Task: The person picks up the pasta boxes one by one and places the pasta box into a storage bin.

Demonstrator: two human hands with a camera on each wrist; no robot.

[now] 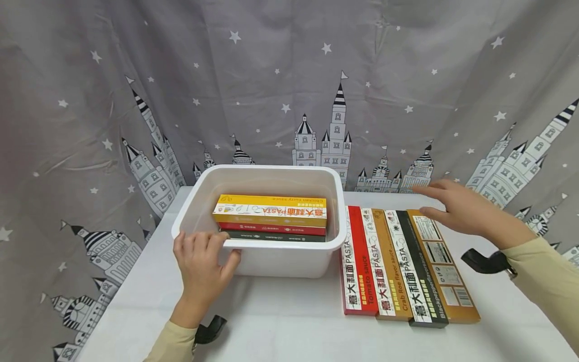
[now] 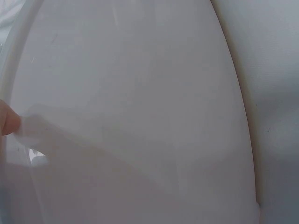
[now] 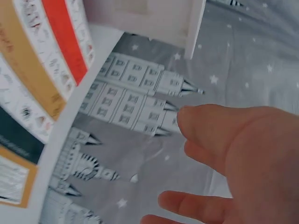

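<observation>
At the near left corner of the white tub (image 1: 253, 264), the rim is gripped by the left hand (image 1: 201, 264), its fingers hooked over the edge and its thumb set against the outer wall, apparently so that the tub is steadied. Right of the tub, on the white surface (image 1: 294, 322), four flat boxes are laid side by side: the Tomato sauce box (image 1: 359, 261) closest to it, then the Crab Roe box (image 1: 391, 264), the dark Blackpepper box (image 1: 413, 271) and an ochre box (image 1: 446, 269) with its barcode side up. They are probably lined up this way so that each can be picked out singly. Within the tub, a yellow Chicken curry box (image 1: 271, 216) is stacked on a red box (image 1: 271, 228) and a dark box (image 1: 271, 236), all laid lengthwise, perhaps to suit the tub's long shape. Right of the tub, above the far end of the row, the right hand (image 1: 461, 206) is held in the air, fingers extended, thumb apart, with nothing grasped. Behind the tub, a grey castle-print curtain (image 1: 271, 75) is hung.

The tub's floor is hidden by the stack and near wall, so whether more lies beneath cannot be told. In the left wrist view, the left hand is cut off except for a fingertip (image 2: 8, 122).
</observation>
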